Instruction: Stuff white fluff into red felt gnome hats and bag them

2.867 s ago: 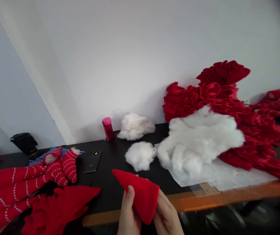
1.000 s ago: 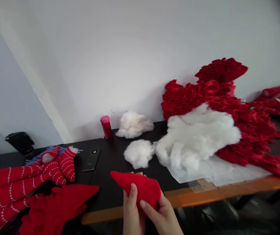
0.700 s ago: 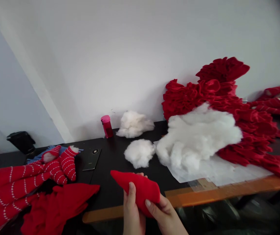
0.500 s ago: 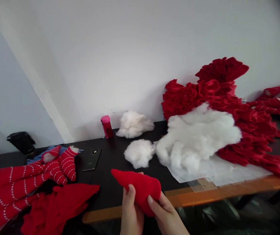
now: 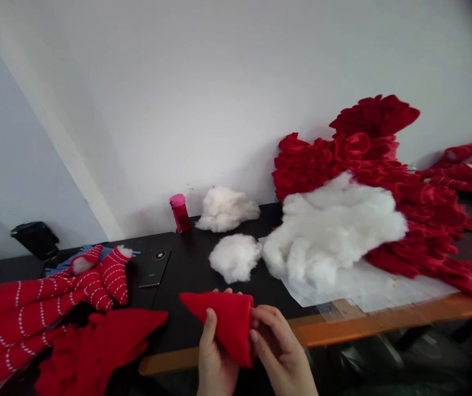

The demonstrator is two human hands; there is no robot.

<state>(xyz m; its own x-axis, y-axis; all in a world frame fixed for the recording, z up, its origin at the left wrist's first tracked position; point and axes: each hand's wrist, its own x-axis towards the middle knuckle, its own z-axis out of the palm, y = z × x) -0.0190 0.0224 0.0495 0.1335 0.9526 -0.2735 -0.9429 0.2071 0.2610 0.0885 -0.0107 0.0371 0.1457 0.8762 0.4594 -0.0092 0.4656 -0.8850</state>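
A red cone-shaped felt hat [image 5: 227, 322] lies across my hands at the table's front edge, its tip pointing left and its wide rim to the right. My left hand [image 5: 217, 355] grips it from below, thumb on the near side and fingertips showing behind. At the rim, the fingers of my right hand [image 5: 279, 346] pinch the edge; whether any fingertip is inside the opening is hidden. Just beyond the hat sits a small tuft of white stuffing [image 5: 236, 257].
A large heap of white stuffing [image 5: 334, 225] lies before piled red felt pieces [image 5: 433, 212]. Behind are another stuffing clump [image 5: 225, 209] and a pink-lidded bottle [image 5: 180, 213]. Leftward lie a phone [image 5: 155, 269], red felt hats [image 5: 104, 341] and striped red dolls [image 5: 42, 302].
The hat has turned and shifted slightly left, so its rim now faces right. My right hand has moved from the hat's body to the rim.
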